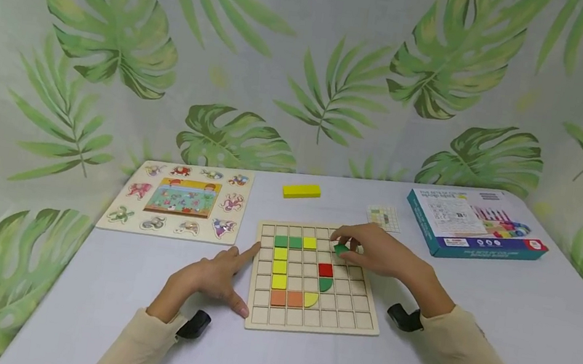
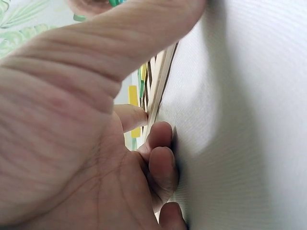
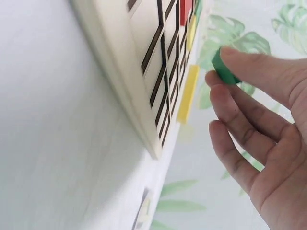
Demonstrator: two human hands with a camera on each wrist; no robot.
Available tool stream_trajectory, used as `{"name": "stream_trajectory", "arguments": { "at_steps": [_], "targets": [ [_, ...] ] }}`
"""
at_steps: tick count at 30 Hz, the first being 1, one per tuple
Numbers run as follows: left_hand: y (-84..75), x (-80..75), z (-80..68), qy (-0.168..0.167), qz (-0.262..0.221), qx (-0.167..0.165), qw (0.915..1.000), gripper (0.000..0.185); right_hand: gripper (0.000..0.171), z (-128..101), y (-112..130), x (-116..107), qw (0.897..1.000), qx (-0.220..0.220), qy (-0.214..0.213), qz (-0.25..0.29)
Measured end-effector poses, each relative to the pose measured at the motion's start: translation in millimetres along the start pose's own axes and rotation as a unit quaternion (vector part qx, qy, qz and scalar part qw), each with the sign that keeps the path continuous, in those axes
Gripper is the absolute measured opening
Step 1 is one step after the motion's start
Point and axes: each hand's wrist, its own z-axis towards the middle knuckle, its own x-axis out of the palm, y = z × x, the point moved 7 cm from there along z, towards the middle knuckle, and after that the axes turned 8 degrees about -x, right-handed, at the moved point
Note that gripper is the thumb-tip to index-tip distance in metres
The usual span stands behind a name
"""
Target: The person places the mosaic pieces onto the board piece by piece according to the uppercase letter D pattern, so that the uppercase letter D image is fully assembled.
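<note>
The right hand (image 1: 379,253) pinches a green piece (image 1: 340,250) between thumb and forefinger, above the board's (image 1: 369,325) upper right cells. Just below and toward the person from that grip sit the red square (image 1: 326,269) and green half-round (image 1: 325,284). The piece seems clear of the grid, though that is hard to judge. The left hand (image 1: 213,277) rests against the board's left edge, 1 finger extended, holding nothing.

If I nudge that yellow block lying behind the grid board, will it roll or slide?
The yellow block would likely slide, not roll: it looks flat-sided and lies on its broad face. It seems stiff and probably light, like the board's small pieces. The table cover looks smooth, so little drag.
</note>
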Motion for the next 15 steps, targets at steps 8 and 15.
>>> {"name": "stream_trajectory", "arguments": {
  "at_steps": [8, 15],
  "targets": [
    [0.2, 0.6, 0.3, 0.001, -0.007, -0.003, 1.0000, 0.129, 0.037, 16, 5, 10, 1.000, -0.007, 0.006, -0.018],
    [0.9, 0.1, 0.2, 0.000, 0.005, -0.003, 1.0000, 0.128, 0.019, 25, 7, 22, 0.999, -0.016, 0.035, -0.023]
  ]
}}
